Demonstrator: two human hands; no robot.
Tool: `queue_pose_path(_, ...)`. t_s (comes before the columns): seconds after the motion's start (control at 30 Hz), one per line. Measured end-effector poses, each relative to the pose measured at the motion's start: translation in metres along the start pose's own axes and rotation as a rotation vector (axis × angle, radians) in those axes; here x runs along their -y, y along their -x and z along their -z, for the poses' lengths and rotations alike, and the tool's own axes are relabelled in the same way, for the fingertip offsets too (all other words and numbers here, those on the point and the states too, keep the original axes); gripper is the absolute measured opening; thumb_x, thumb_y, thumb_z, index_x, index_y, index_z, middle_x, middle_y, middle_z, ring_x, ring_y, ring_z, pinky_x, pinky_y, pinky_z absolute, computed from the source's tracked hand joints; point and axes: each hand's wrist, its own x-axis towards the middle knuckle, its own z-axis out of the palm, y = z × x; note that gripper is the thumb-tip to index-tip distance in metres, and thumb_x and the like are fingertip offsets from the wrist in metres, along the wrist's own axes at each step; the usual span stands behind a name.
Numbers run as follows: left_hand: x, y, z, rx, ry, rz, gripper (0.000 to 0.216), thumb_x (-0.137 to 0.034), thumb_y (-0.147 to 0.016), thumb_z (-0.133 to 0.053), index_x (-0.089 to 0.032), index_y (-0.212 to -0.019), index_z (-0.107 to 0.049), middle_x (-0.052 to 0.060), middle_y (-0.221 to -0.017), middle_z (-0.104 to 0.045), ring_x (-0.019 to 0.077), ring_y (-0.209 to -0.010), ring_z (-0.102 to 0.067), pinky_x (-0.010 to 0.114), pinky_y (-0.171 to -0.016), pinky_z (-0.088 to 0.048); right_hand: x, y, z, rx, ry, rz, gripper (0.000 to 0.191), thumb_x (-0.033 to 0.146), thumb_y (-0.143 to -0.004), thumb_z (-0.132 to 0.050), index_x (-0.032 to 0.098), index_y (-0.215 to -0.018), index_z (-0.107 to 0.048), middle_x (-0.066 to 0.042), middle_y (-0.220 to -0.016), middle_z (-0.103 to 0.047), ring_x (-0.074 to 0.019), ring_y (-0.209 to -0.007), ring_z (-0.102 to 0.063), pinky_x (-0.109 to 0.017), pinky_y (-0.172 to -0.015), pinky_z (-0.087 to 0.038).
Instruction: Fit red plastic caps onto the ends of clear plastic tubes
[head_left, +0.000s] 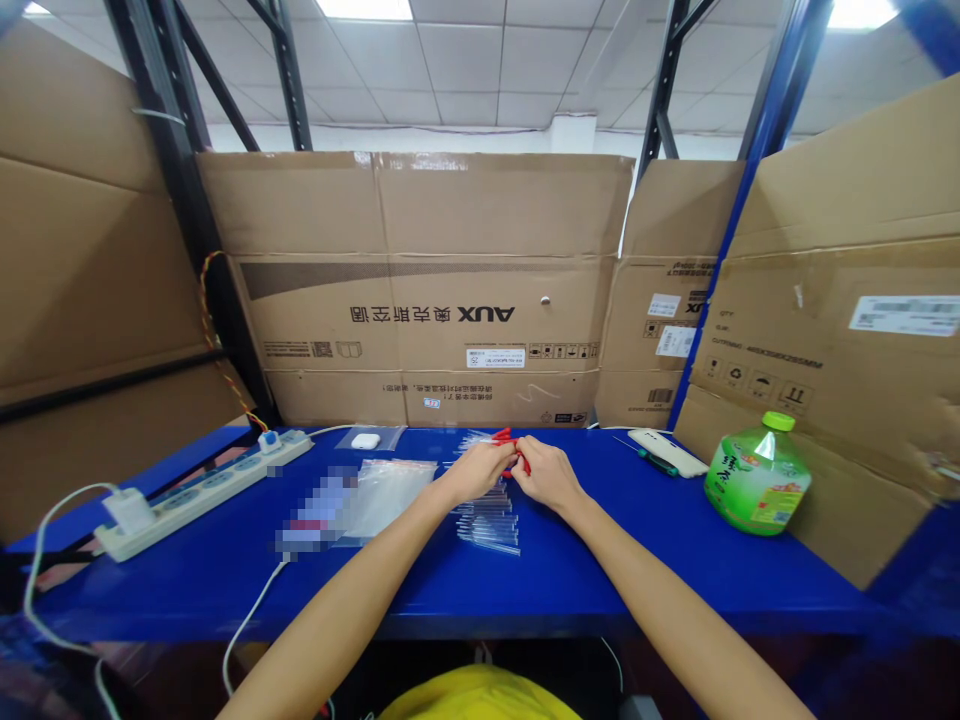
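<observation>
My left hand (pixel 481 472) and my right hand (pixel 549 474) meet fingertip to fingertip over the middle of the blue table, both closed. A small red piece (pixel 525 462) shows at the fingers of my right hand; its kind cannot be made out. More red pieces (pixel 502 435) lie just behind my hands. What my left fingers pinch is hidden. Beneath and in front of my hands, several thin clear tubes (pixel 489 528) lie side by side in a rough row. Other clear tubes (pixel 472 440) show behind my left hand.
Left of the tubes lie clear plastic bags (pixel 390 492), a blurred-out phone-like item (pixel 315 512) on a cable, and a small white case (pixel 366 441). A power strip (pixel 206 495) runs along the left. At right are a green bottle (pixel 759 478), a screwdriver (pixel 658 461) and a white box (pixel 667 450). Cardboard (pixel 431 215) walls surround the table (pixel 600 585).
</observation>
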Motion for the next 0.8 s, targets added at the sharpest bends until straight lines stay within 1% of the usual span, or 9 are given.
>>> queue_pose_path(0.27, 0.0, -0.001, 0.0, -0.028, 0.028, -0.043, 0.028, -0.027, -0.105, -0.038, -0.018, -0.088, -0.059, 0.005, -0.08, -0.067, 0.0176, -0.069, -0.06, 0.027, -0.064, -0.035, -0.003, -0.001, -0.004, -0.014, 0.02, 0.041, 0.011, 0.011, -0.082, -0.048, 0.02, -0.085, -0.055, -0.004, -0.084, -0.062, -0.0164, -0.073, -0.055, -0.028, -0.065, -0.032)
queue_pose_path(0.4, -0.001, -0.001, 0.001, -0.039, 0.041, -0.047, 0.028, -0.027, -0.105, -0.038, -0.019, -0.089, -0.059, 0.005, -0.08, -0.067, 0.0176, -0.068, -0.06, 0.026, -0.064, -0.035, -0.004, 0.0, -0.004, -0.038, 0.024, 0.063, 0.011, 0.011, -0.082, -0.049, 0.02, -0.084, -0.055, -0.004, -0.084, -0.062, -0.0174, -0.074, -0.055, -0.029, -0.066, -0.034)
queue_pose_path(0.47, -0.001, 0.0, 0.001, -0.053, 0.043, -0.041, 0.029, -0.029, -0.106, -0.037, -0.019, -0.091, -0.06, 0.005, -0.083, -0.069, 0.0177, -0.071, -0.062, 0.026, -0.066, -0.038, -0.004, 0.0, -0.002, -0.057, 0.021, 0.059, 0.011, 0.012, -0.085, -0.049, 0.02, -0.085, -0.056, -0.005, -0.085, -0.063, -0.018, -0.076, -0.057, -0.029, -0.067, -0.035)
queue_pose_path(0.53, 0.0, 0.001, 0.002, -0.09, 0.042, -0.021, 0.027, -0.03, -0.106, -0.038, -0.02, -0.095, -0.061, 0.006, -0.09, -0.071, 0.0182, -0.079, -0.065, 0.025, -0.07, -0.041, -0.005, -0.001, 0.001, -0.074, -0.004, 0.053, 0.01, 0.017, -0.09, -0.049, 0.02, -0.09, -0.058, -0.005, -0.088, -0.064, -0.0186, -0.08, -0.059, -0.028, -0.068, -0.037)
queue_pose_path(0.6, 0.002, 0.003, 0.003, -0.13, 0.036, 0.01, 0.023, -0.031, -0.105, -0.042, -0.021, -0.1, -0.062, 0.006, -0.097, -0.072, 0.0186, -0.086, -0.067, 0.025, -0.074, -0.043, -0.005, -0.001, 0.005, -0.084, -0.06, 0.05, 0.011, 0.021, -0.094, -0.049, 0.021, -0.099, -0.059, -0.005, -0.095, -0.066, -0.0189, -0.086, -0.061, -0.028, -0.07, -0.04)
queue_pose_path(0.7, 0.003, 0.005, 0.003, -0.148, 0.006, 0.066, 0.017, -0.029, -0.103, -0.046, -0.021, -0.105, -0.06, 0.006, -0.1, -0.073, 0.0189, -0.088, -0.068, 0.025, -0.074, -0.044, -0.006, -0.001, 0.008, -0.08, -0.138, 0.035, 0.017, 0.024, -0.095, -0.052, 0.021, -0.11, -0.059, -0.005, -0.102, -0.069, -0.0189, -0.091, -0.064, -0.027, -0.073, -0.041)
queue_pose_path(0.8, 0.002, 0.006, 0.002, -0.127, -0.028, 0.084, 0.017, -0.028, -0.103, -0.044, -0.022, -0.107, -0.059, 0.006, -0.103, -0.073, 0.0197, -0.09, -0.068, 0.026, -0.075, -0.044, -0.006, -0.001, 0.008, -0.04, -0.139, 0.011, 0.013, 0.028, -0.096, -0.053, 0.022, -0.105, -0.061, -0.004, -0.098, -0.07, -0.0182, -0.086, -0.065, -0.027, -0.07, -0.04)
